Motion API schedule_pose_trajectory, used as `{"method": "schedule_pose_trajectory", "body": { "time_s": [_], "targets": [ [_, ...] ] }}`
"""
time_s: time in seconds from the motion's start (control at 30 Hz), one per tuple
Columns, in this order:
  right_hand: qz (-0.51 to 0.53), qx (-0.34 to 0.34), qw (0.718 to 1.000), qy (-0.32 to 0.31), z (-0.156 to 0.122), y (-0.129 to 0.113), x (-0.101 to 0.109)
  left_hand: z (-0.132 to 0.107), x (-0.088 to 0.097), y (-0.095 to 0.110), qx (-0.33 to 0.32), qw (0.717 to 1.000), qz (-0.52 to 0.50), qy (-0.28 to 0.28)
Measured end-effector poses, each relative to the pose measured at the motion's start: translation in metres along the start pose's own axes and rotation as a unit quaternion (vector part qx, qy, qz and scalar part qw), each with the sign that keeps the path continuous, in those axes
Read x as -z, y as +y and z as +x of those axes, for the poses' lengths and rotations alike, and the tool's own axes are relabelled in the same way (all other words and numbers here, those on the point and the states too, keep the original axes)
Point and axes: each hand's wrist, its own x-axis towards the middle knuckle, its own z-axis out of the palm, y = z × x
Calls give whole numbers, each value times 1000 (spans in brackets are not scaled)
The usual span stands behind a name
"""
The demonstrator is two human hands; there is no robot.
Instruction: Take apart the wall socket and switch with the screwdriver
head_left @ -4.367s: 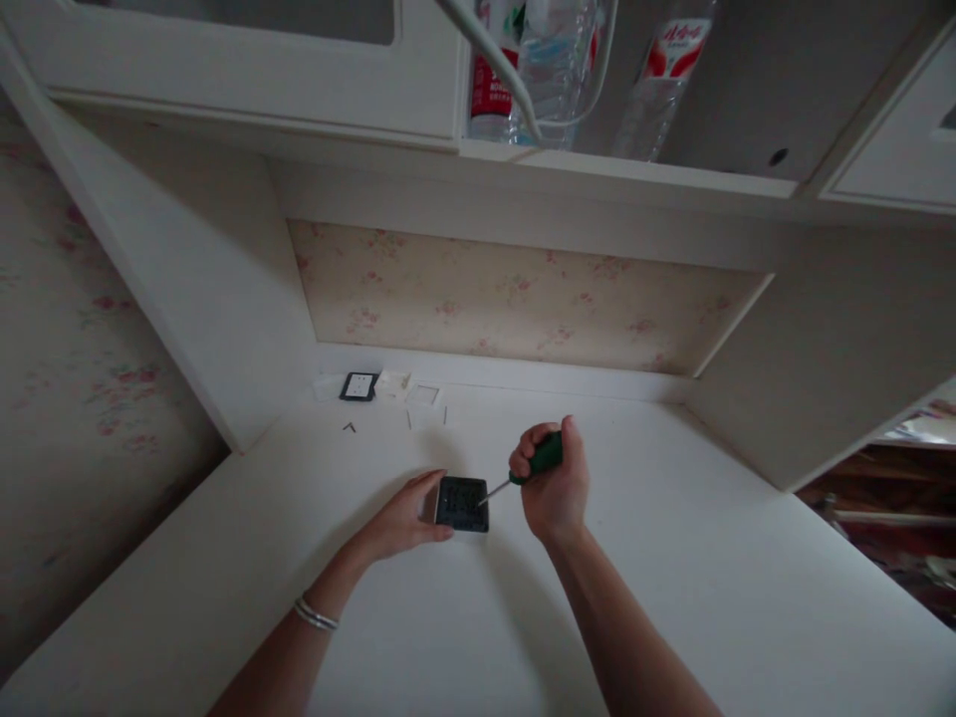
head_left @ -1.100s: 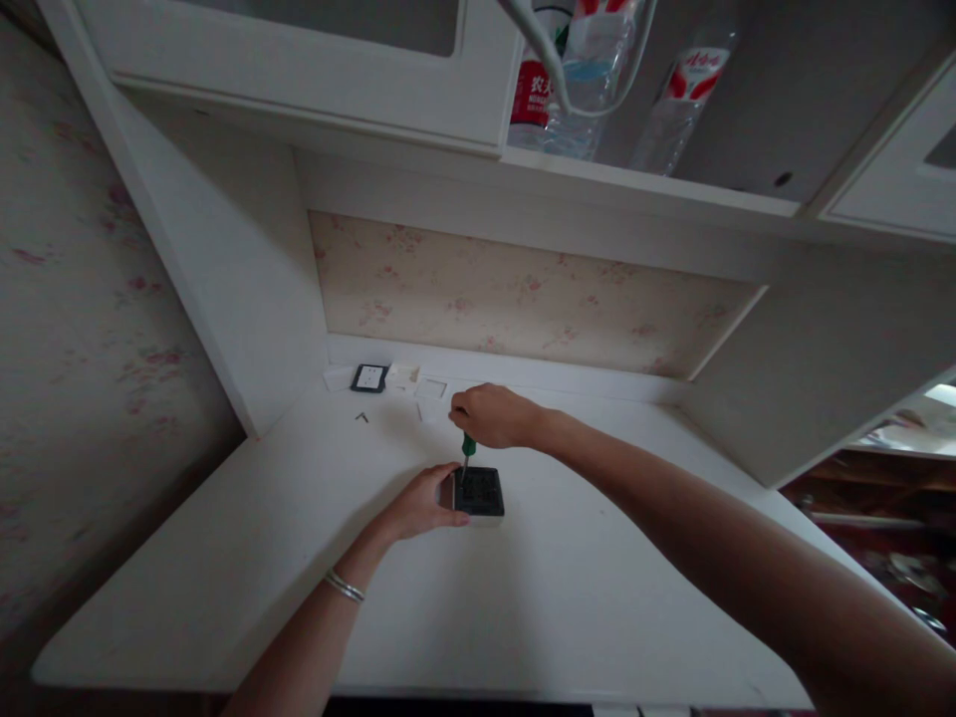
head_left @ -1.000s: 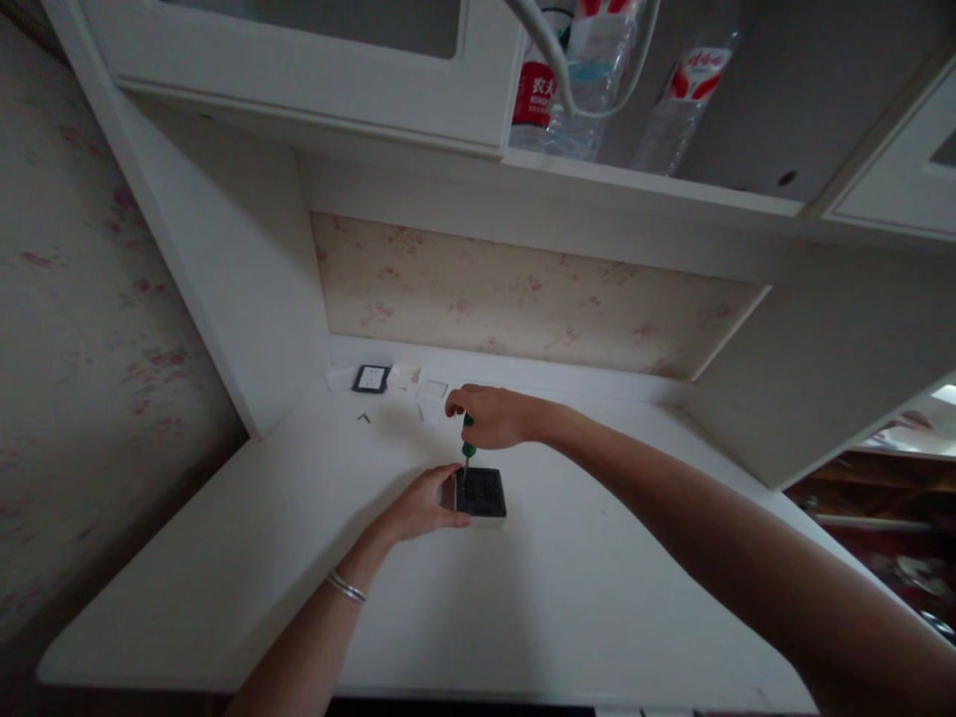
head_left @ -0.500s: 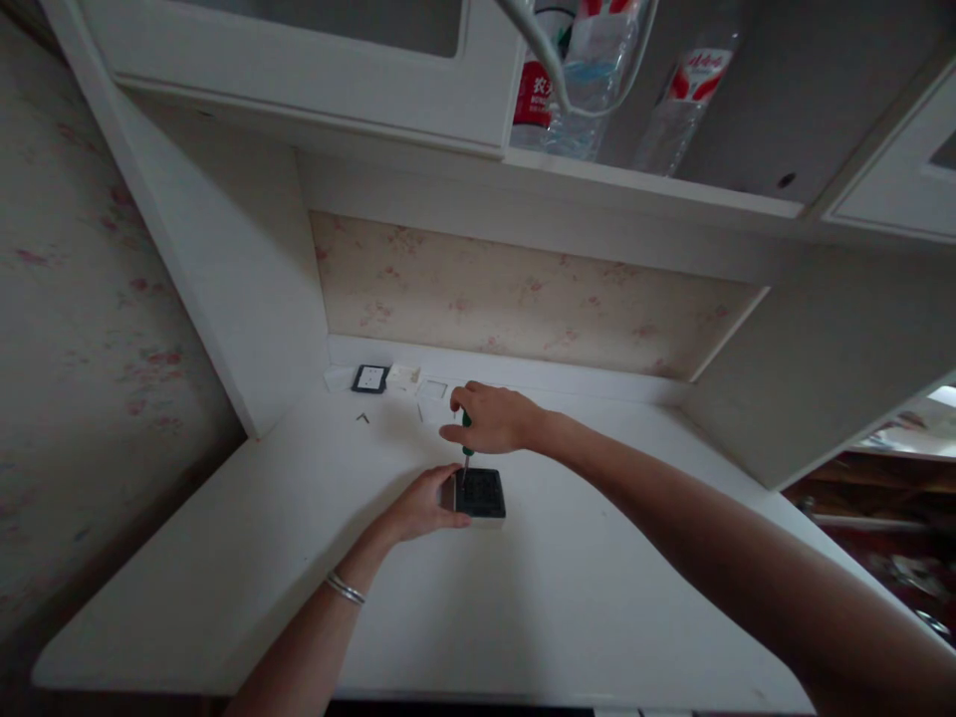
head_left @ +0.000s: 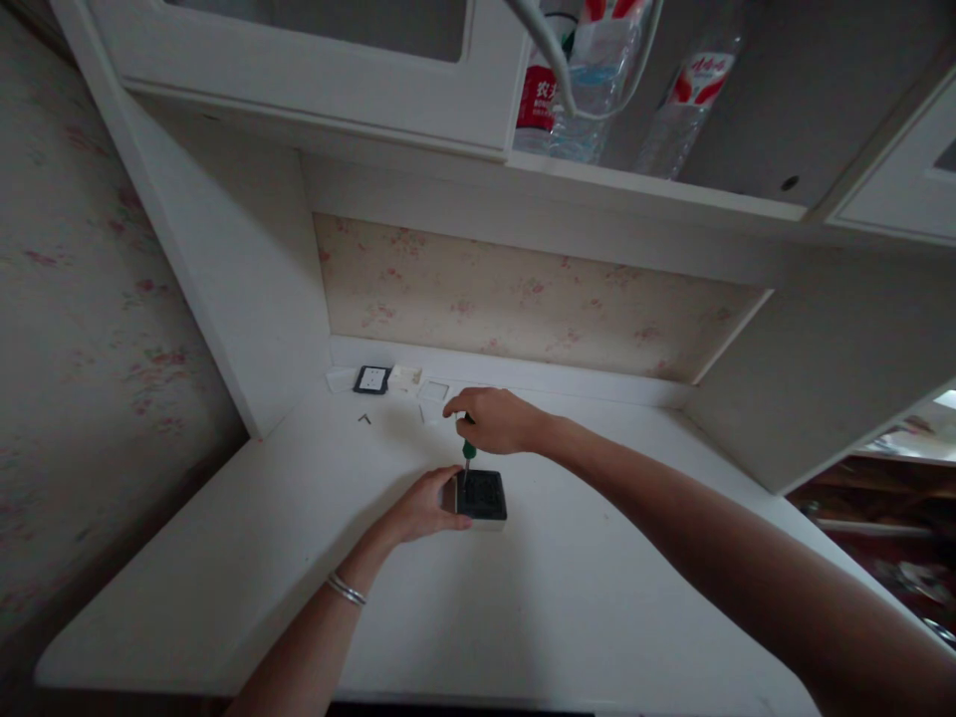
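Tbl (head_left: 597, 617): scrwdrvr (head_left: 469, 451) more upright vs b4

The right hand (head_left: 494, 420) holds one green screwdriver (head_left: 469, 451), the left hand (head_left: 425, 507) one black-topped box (head_left: 482, 495); beyond the left hand lies one dark-framed plate (head_left: 371, 379); above both hands (on a shelf (head_left: 717, 197)) are three bottles (head_left: 700, 82).

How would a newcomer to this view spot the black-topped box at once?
On the white desk below the floral wall panel, find the left hand, with the silver bracelet on that arm. It grips the black-topped box, and a green screwdriver points down onto it. The dark-framed plate further back has a white centre; this top is black right across.
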Motion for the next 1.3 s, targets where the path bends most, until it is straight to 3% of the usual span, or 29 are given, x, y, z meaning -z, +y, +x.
{"method": "schedule_pose_trajectory", "body": {
  "time_s": [0.07, 0.23, 0.43, 0.6, 0.77, 0.93, 1.1, 1.23, 1.3],
  "targets": [
    [22, 13, 1000, -12, -1, 1, 1, 0, 0, 0, 4, 1000, 4, 0],
    [-39, -65, 997, -13, -2, -1, 0, -1, 0, 2, 4, 1000, 11, 6],
    [17, 18, 1000, -14, -1, 2, -1, -1, 1, 4, 6, 1000, 20, -1],
    [-13, -36, 999, -9, 1, 0, 1, 0, 1, 2, 2, 1000, 2, -4],
    [26, 35, 997, -64, 3, 1, 9, 1, 0, 0, 8, 1000, -5, -4],
    [-29, -28, 996, -81, 4, -1, 16, 1, 1, 4, 1, 1000, -1, -6],
    [6, 51, 993, -107, 5, 1, 17, 0, 1, 6, -5, 1000, -10, -6],
    [-25, -10, 994, -105, 6, 3, 14, 1, 1, 7, -11, 1000, -19, -9],
    [-20, 18, 996, -88, 7, 4, 12, 1, 0, 6, -10, 1000, -14, -7]
  ]
}}
